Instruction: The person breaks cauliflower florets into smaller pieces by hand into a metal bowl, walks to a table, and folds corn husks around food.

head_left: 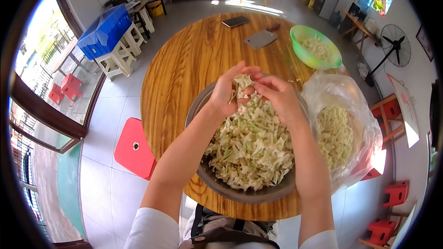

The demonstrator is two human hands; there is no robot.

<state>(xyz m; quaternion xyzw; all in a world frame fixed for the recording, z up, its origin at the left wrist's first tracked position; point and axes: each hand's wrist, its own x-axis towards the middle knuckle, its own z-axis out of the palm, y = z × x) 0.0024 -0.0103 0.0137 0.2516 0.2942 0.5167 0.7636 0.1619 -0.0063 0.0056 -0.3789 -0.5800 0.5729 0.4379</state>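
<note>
A wide metal bowl (265, 198) on the round wooden table holds a heap of pale cauliflower pieces (254, 143). Above the bowl's far part, my left hand (227, 90) is curled round a small cauliflower piece (242, 81). My right hand (278, 96) meets it from the right, its fingers bent and pressed together at the same piece. Just right of the bowl lies a clear plastic bag (364, 124) with more cauliflower (334, 133) inside.
On the wooden table (184, 60) are a phone (236, 21), a cleaver (261, 39) and a green bowl (300, 55) with cauliflower. A red stool (134, 150) stands at the left, a fan (395, 45) at the right.
</note>
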